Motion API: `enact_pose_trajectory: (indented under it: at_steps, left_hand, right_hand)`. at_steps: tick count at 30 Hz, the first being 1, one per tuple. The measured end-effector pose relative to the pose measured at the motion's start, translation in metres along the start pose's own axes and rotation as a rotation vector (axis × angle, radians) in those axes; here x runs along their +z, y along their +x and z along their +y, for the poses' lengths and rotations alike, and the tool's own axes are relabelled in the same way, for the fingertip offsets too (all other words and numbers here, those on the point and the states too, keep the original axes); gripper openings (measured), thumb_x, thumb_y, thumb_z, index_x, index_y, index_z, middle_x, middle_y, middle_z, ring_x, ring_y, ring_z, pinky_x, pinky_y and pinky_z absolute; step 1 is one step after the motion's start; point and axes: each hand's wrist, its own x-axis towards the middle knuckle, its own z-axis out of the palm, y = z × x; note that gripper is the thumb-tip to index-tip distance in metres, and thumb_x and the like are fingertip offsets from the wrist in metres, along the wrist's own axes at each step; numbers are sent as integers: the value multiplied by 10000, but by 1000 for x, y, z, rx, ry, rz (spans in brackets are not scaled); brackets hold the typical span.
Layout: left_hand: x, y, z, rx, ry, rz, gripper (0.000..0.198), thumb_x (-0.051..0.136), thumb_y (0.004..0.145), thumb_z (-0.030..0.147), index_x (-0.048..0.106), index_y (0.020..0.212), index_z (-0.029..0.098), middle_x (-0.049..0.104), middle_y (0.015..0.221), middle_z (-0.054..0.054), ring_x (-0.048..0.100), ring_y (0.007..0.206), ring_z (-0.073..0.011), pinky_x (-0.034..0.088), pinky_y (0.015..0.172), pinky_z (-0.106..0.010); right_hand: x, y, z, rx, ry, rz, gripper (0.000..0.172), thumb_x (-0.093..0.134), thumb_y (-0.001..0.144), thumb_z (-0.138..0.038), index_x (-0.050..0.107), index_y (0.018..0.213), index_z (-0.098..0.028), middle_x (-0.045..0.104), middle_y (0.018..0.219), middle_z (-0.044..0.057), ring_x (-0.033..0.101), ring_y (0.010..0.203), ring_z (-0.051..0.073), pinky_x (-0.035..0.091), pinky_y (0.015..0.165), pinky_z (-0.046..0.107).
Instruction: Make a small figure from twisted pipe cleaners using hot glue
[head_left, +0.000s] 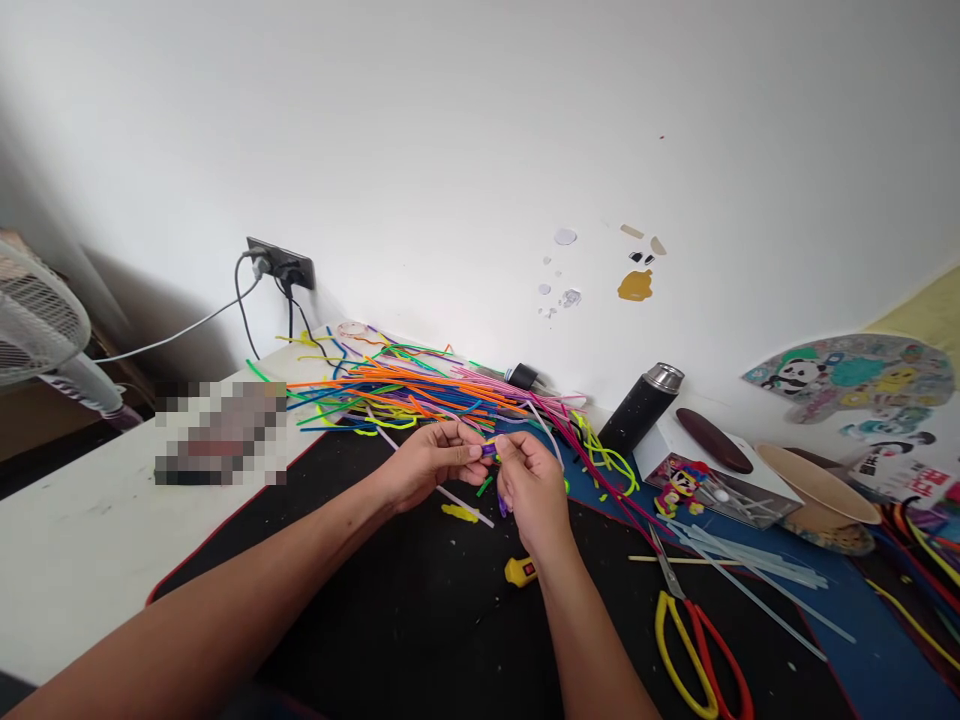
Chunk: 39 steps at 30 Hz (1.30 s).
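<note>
Over the dark mat, my left hand pinches a small purple pipe cleaner piece between thumb and fingertips. My right hand closes on the same piece from the other side, thumb and forefinger almost meeting the left ones. More purple shows below the right fingers, and a bit of bright green peeks out beside that hand. The fingers hide most of the piece's shape. Under the hands lie a short yellow pipe cleaner bit and a green one. A yellow-handled tool, perhaps a glue gun, is partly covered by my right forearm.
Behind the hands spreads a heap of coloured pipe cleaners. To the right are scissors, translucent glue sticks, a black thermos, a small figure and a white box. A fan stands far left.
</note>
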Motion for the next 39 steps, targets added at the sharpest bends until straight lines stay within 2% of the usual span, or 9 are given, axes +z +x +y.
enact_pose_trajectory:
  at_steps: [7, 13, 19, 25, 34, 39]
  left_hand:
    - [-1, 1, -3, -2, 63, -36, 360, 923, 733, 338, 717, 929, 118, 766, 812, -87, 727, 645, -163, 607, 671, -282]
    - [-3, 1, -4, -1, 251, -58, 399, 877, 765, 478, 758, 836, 104, 776, 819, -112, 726, 677, -170, 599, 688, -281]
    - [0, 0, -2, 54, 259, -17, 395, 893, 740, 476, 753, 793, 110, 763, 761, -87, 702, 627, -159, 575, 638, -266]
    - [2, -1, 2, 89, 249, 0, 393, 891, 740, 478, 747, 778, 114, 745, 721, -67, 671, 571, -140, 545, 592, -248]
    - [5, -2, 1, 110, 316, -48, 418, 865, 756, 515, 725, 735, 122, 721, 679, -63, 652, 569, -143, 537, 595, -259]
    - [5, -3, 2, 128, 330, -55, 423, 904, 704, 500, 707, 713, 126, 708, 651, -51, 637, 543, -136, 527, 576, -252]
  right_hand:
    - [-3, 3, 5, -2, -32, 4, 400, 746, 857, -593, 622, 797, -218, 395, 456, -102, 288, 370, 83, 208, 363, 227]
    - [-3, 2, 5, -8, -96, 17, 414, 739, 845, -619, 638, 809, -219, 392, 462, -99, 300, 390, 93, 222, 385, 232]
    - [1, 1, 1, 4, -83, 6, 412, 729, 852, -613, 665, 864, -206, 424, 469, -93, 323, 376, 90, 245, 367, 226]
    - [2, -2, 0, 16, -77, -50, 387, 740, 871, -562, 661, 986, -200, 515, 515, -83, 405, 375, 86, 300, 377, 212]
    - [3, -1, 4, -24, -51, -16, 348, 733, 875, -537, 628, 827, -209, 427, 443, -106, 294, 344, 65, 212, 357, 210]
    - [5, -2, 2, -19, -43, -28, 338, 731, 877, -521, 613, 816, -211, 433, 450, -106, 301, 357, 66, 206, 366, 204]
